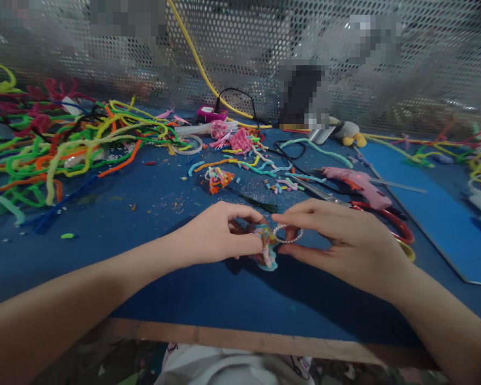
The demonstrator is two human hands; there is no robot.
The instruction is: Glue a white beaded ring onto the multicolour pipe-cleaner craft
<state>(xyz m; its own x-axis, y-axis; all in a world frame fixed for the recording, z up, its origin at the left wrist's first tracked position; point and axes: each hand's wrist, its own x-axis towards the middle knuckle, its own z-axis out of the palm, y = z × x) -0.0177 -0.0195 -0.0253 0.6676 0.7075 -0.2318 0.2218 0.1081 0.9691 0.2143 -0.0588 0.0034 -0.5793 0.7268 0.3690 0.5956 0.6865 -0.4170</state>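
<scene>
Pinching a small fuzzy craft piece (266, 247) between thumb and fingers, the left hand (218, 232) keeps it steady just above the blue table (152, 278). The right hand (344, 240) nips a little loop of white beads (291, 235) with its fingertips, right against the piece. A pink glue gun (355, 184) and red scissors (388, 219) lie close by, near the right hand.

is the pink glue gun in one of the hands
No, the glue gun lies on the blue mat beyond the right hand, which pinches a bead loop.
</scene>
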